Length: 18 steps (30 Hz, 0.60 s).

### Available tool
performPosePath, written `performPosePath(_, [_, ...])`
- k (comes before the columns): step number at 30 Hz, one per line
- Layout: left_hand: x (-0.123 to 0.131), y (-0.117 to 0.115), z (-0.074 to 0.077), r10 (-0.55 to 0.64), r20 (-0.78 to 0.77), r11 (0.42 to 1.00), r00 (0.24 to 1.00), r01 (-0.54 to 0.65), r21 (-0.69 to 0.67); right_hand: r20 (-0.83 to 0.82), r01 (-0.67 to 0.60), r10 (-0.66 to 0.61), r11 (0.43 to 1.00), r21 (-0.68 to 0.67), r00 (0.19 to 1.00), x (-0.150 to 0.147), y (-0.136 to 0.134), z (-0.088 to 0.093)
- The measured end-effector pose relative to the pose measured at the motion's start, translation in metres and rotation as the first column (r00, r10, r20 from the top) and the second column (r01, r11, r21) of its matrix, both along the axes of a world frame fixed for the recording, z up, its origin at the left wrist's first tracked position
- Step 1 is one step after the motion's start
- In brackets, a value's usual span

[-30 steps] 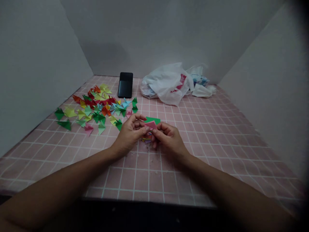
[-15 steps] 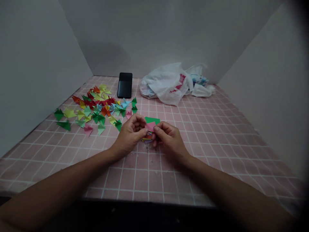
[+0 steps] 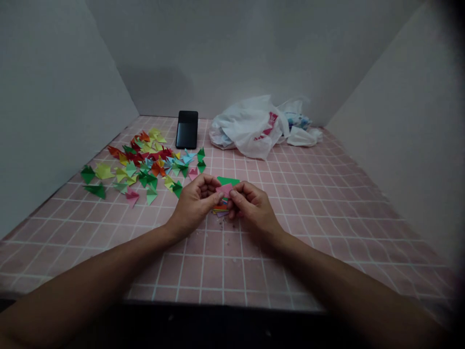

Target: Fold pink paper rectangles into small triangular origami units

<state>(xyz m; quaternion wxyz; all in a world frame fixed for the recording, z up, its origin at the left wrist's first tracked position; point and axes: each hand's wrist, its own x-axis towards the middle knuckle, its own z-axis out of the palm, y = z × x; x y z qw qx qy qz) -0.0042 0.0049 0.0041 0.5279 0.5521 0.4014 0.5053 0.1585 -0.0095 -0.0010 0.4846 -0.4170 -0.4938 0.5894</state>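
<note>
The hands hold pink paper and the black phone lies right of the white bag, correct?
Not quite: the head view shows the black phone to the left of the white bag, not the right. The left hand and right hand do hold the pink paper.

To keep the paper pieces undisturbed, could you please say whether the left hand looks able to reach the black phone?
Probably yes: only low folded paper triangles lie near the way between the left hand and the black phone, so it could likely pass over them.

Left hand [image 3: 194, 203] and right hand [image 3: 255, 208] held close together, fingers [image 3: 207, 186] curled inward; forearms [image 3: 90, 269] converging from the lower corners.
</note>
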Motion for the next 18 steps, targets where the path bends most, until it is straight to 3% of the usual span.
performPosePath(6, [-0.0007,0.001,-0.0018,-0.023,-0.001,0.999,1.0,0.023,-0.03,-0.022,0.01,-0.008,0.997,0.07,1.0,0.001,0.001,0.001])
performPosePath(13, [-0.0021,-0.0001,-0.0012,-0.077,-0.013,0.989,0.997,0.075,-0.124,-0.001,0.009,-0.009,0.998,0.057,1.0,0.0035,0.0021,0.0024])
performPosePath(18, [-0.0015,-0.0009,0.0005,-0.104,0.004,0.991,0.995,0.104,-0.082,0.02,-0.087,0.086,0.993,0.077,0.996,0.0063,0.0066,0.003])
